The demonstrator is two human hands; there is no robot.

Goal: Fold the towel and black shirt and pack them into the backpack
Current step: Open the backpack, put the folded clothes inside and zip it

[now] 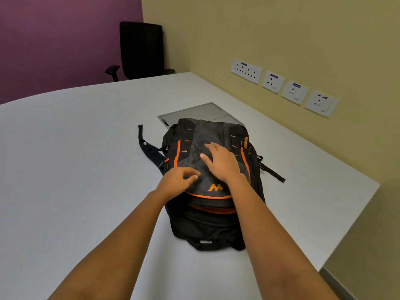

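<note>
The backpack (pixel 205 131) is lying on the table (pixel 86 148), right hand (pixel 220 163) pressing flat on it, left hand (pixel 177 180) curling at its fabric, grip unclear. No towel or shirt is showing; packing is seemingly finishing.

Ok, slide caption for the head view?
Left hand and right hand on the black-and-orange backpack lying on the white table.

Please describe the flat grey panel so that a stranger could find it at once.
Start from the white table. Just behind the black and orange backpack, a flat grey panel is set into the tabletop. It alone lies flush with the surface.
</note>
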